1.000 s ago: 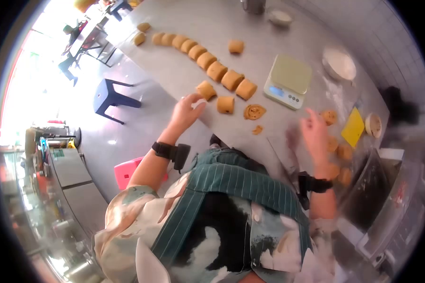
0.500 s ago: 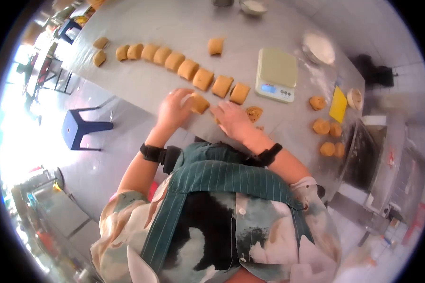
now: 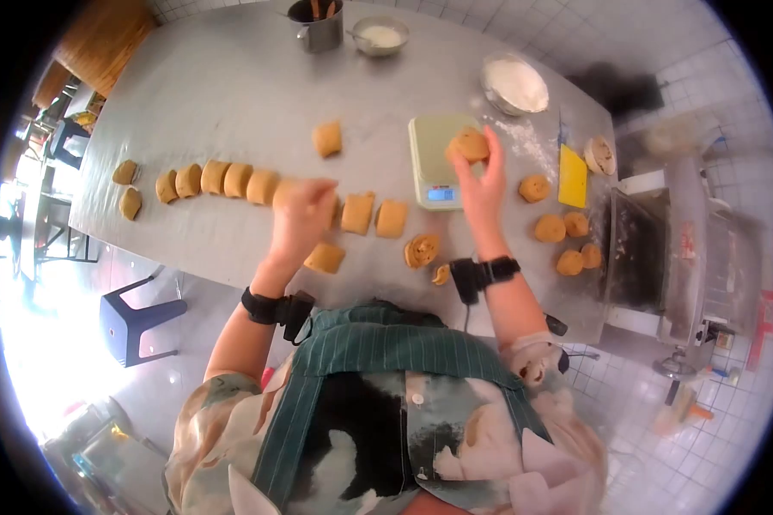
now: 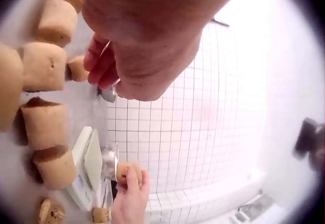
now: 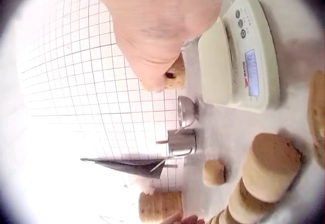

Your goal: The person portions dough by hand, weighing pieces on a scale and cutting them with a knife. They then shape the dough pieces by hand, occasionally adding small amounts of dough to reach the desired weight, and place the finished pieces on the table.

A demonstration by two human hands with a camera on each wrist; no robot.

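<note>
My right hand [image 3: 481,180] grips a tan dough piece [image 3: 468,146] between thumb and fingers, over the pale green kitchen scale [image 3: 427,159]. In the right wrist view that dough piece [image 5: 175,74] shows a dark hole at its end, and the scale's platform [image 5: 216,64] carries nothing. Loosely curled, my left hand [image 3: 301,219] hovers over a row of cut dough pieces [image 3: 238,180], with nothing visible in its fingers [image 4: 104,72]. A single dough piece [image 3: 325,257] lies on the near side of the row, and a flattened dough swirl [image 3: 422,251] lies to its right.
Behind the row stands a lone dough piece [image 3: 327,138]. Several round dough pieces [image 3: 550,228] sit at right, near a yellow scraper [image 3: 572,176]. A flour bowl [image 3: 514,84], a second bowl [image 3: 380,37] and a metal pot [image 3: 319,30] stand at the back. A blue stool [image 3: 137,318] is beside the table.
My right hand has taken a dough piece from the near edge and lifted it over the scale. The left hand has left the near dough piece and moved over the row.
</note>
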